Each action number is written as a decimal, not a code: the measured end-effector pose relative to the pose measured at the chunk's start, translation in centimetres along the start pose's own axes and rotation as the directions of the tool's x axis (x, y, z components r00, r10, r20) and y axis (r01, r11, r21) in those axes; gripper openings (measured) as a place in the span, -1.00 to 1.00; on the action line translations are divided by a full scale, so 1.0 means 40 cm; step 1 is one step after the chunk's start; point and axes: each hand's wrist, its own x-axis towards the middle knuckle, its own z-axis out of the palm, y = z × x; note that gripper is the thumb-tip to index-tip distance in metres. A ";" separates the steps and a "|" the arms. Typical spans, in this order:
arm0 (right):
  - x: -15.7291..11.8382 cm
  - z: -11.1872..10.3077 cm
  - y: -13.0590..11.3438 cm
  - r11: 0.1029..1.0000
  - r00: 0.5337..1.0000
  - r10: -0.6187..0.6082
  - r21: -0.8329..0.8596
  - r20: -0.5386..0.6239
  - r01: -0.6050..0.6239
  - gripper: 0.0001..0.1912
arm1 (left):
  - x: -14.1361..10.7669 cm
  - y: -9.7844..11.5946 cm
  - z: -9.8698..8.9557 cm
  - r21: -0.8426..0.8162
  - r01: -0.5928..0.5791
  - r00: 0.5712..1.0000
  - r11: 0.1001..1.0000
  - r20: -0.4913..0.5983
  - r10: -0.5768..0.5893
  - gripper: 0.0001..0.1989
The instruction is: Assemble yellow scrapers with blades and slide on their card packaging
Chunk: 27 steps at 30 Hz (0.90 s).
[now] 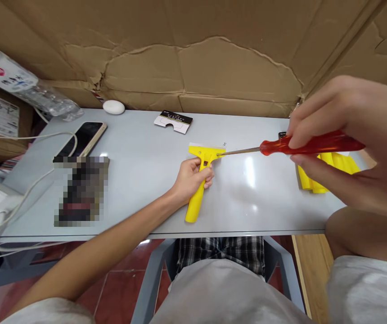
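Scraper [193, 208], yellow plastic | L hand [191, 177] closed round shaft | R hand [344, 128] pinching glossy red screwdriver [311, 145], steel tip on head

A pale grey surface [257, 204] carried everything. Near its middle lay a yellow plastic scraper [193, 208], its blade end toward the far edge. To the left rested a smartphone [82, 139], with a white cable [41, 186] running over the surface beside it, and nearer the front edge sat an object [81, 191] too pixelated to make out. A white oval object [114, 107] and a black-and-white card [173, 121] lay along the far edge, well apart. At the right lay a stack of yellow plastic pieces [315, 179].
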 end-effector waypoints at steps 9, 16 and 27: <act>0.018 0.010 -0.010 0.966 0.997 0.067 -0.248 -0.038 -0.074 -0.83 | 0.001 -0.005 -0.003 0.012 0.007 1.000 1.000 0.008 -0.007 -0.77; -0.023 0.000 0.025 0.993 0.999 0.027 -0.112 0.026 -0.024 -0.86 | 0.000 -0.002 0.000 0.018 0.014 0.999 1.000 0.030 -0.015 -0.76; 0.018 0.006 -0.027 0.963 0.994 0.093 -0.249 -0.050 -0.103 -0.72 | 0.001 0.001 -0.001 -0.017 0.022 0.999 1.000 0.026 -0.022 -0.76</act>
